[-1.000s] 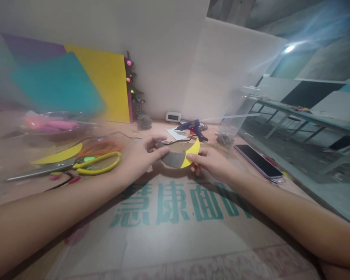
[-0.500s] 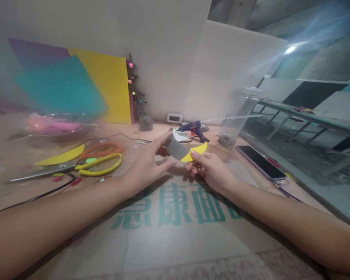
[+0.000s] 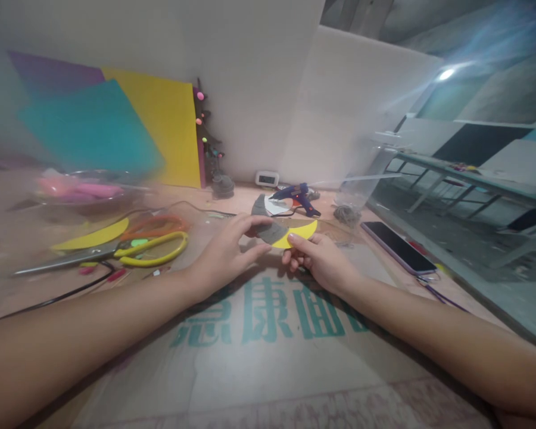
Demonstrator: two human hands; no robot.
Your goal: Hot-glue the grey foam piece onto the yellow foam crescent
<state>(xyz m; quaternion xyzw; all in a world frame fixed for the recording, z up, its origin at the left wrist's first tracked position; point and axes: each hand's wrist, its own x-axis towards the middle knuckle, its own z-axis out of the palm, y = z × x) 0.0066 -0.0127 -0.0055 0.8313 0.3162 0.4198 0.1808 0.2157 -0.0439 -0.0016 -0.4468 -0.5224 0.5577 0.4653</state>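
A crescent-shaped piece point(image 3: 304, 230) is held up over the middle of the table. Its right end is bare yellow, and the curving left part is covered in a grey, stringy-looking material. My right hand point(image 3: 324, 257) pinches the yellow part, thumb on top and fingers curled beneath. At the grey part is my left hand point(image 3: 226, 253), with its fingertips across the far side and its thumb at the lower edge. Those left fingers hide some of the grey part. Just behind the piece, a blue glue gun point(image 3: 295, 193) rests with a small red light showing.
Scissors with yellow and orange handles point(image 3: 152, 253) lie at left beside another yellow crescent point(image 3: 93, 235). A phone point(image 3: 399, 247) lies at right near the table edge. Behind are a small clock point(image 3: 267, 179), grey yarn point(image 3: 346, 213), coloured sheets point(image 3: 93, 128) and a bowl point(image 3: 83, 190) of pink things.
My left fingers have bent down over the grey part, and the crescent's grey section has tilted, with its tip now showing above my fingers. My right hand keeps its pinch.
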